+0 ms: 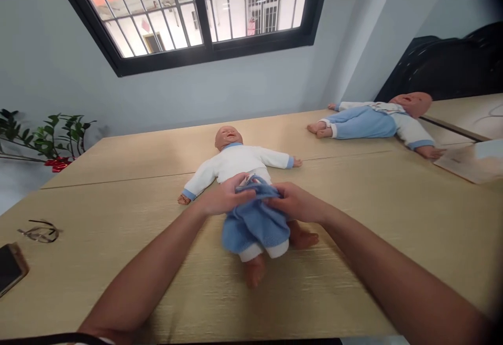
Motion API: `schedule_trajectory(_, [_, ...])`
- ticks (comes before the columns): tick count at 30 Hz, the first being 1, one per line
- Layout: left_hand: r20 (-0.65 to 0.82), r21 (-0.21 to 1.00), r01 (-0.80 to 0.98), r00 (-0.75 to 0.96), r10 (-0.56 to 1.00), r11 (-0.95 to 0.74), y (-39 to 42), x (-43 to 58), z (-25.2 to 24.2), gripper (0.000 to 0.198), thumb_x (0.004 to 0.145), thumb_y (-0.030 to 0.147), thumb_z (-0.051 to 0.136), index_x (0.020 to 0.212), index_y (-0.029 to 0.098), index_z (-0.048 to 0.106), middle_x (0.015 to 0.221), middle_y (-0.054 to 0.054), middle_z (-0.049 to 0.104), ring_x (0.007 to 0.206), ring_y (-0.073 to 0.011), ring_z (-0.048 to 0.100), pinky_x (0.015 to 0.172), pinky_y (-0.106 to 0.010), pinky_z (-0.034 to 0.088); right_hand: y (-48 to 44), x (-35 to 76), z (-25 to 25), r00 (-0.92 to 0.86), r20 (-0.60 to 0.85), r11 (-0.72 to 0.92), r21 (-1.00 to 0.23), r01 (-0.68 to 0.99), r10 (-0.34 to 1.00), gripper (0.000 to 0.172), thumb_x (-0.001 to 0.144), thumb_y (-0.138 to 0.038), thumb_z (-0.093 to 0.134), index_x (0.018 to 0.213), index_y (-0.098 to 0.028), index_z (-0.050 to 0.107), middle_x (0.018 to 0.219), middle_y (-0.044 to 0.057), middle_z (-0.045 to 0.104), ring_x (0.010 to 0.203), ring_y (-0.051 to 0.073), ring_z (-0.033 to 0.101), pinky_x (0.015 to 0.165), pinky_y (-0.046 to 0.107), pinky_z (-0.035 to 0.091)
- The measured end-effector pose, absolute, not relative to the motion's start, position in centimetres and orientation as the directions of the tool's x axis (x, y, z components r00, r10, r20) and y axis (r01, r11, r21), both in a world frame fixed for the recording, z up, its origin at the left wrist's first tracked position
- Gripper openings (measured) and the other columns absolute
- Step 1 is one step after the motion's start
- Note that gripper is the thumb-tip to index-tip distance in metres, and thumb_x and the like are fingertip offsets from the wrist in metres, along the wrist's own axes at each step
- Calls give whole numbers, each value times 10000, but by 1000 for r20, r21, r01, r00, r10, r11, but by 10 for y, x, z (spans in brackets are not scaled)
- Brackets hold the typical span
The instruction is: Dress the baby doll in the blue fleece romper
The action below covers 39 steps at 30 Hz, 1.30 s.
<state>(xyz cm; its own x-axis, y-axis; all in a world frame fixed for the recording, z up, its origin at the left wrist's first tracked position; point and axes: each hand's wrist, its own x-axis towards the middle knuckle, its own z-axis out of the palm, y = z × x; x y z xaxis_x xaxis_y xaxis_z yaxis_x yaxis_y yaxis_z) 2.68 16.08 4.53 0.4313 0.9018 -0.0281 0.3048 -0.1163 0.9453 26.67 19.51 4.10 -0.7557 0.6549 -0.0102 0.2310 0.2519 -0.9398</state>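
A baby doll (236, 161) in a white top with blue cuffs lies on its back on the table, head toward the window. Blue doll pants (255, 224) with white cuffs lie over its lower body. One foot comes out below a cuff; the other leg shows beside the pants on the right, outside them. My left hand (230, 195) grips the waistband on its left side, thumb on top. On the opposite side of the waistband, my right hand (293, 201) pinches the cloth. Part of the doll's hips is hidden by the hands and fabric.
A second dressed doll (365, 119) lies at the back right, near a paper booklet (471, 161). Eyeglasses (41, 232) and a phone (11, 269) rest at the left. A plant (58, 140) stands past the table's left end; a black chair (451, 67) is behind the right side.
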Motion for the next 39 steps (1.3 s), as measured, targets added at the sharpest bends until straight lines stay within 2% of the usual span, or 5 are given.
schedule_trajectory(13, [172,885,331,422,890,-328,165,19,39,294,927,449,663,891,158,653,869,-15,656,785,-154,555,726,-262,460,203,275,37,-644,491,732,-661,163,587,280,919,-487,701,855,-220,755,1084,91,667,1095,281,542,1050,487,400])
schedule_trajectory(19, [53,938,279,467,883,-205,160,18,33,401,926,535,660,1028,147,679,961,-49,696,831,-174,599,754,-280,487,208,274,28,-785,158,401,-908,123,598,360,974,-518,609,1016,-191,753,928,30,733,849,206,637,787,334,507])
schedule_trajectory(24, [-21,927,320,564,826,-195,162,11,38,685,796,619,763,1308,182,634,1260,-98,687,1150,-284,623,968,-372,502,205,272,22,-728,138,149,-988,-49,672,378,915,-509,703,1136,-206,745,1079,52,744,995,228,657,904,361,510])
schedule_trajectory(28, [-152,898,410,628,764,-159,164,4,43,613,699,584,857,1117,158,715,1044,-56,736,960,-258,669,799,-318,530,194,269,24,-818,-22,-108,-993,-49,575,471,875,-560,734,1170,-192,719,1008,38,727,848,175,647,766,291,504])
schedule_trajectory(39, [-36,995,102,532,846,-22,161,7,32,653,816,656,747,1180,121,657,1039,-105,716,882,-201,659,776,-298,532,187,261,20,-842,-62,-189,-981,-48,537,378,838,-505,800,959,-155,723,871,16,717,757,145,632,749,273,499])
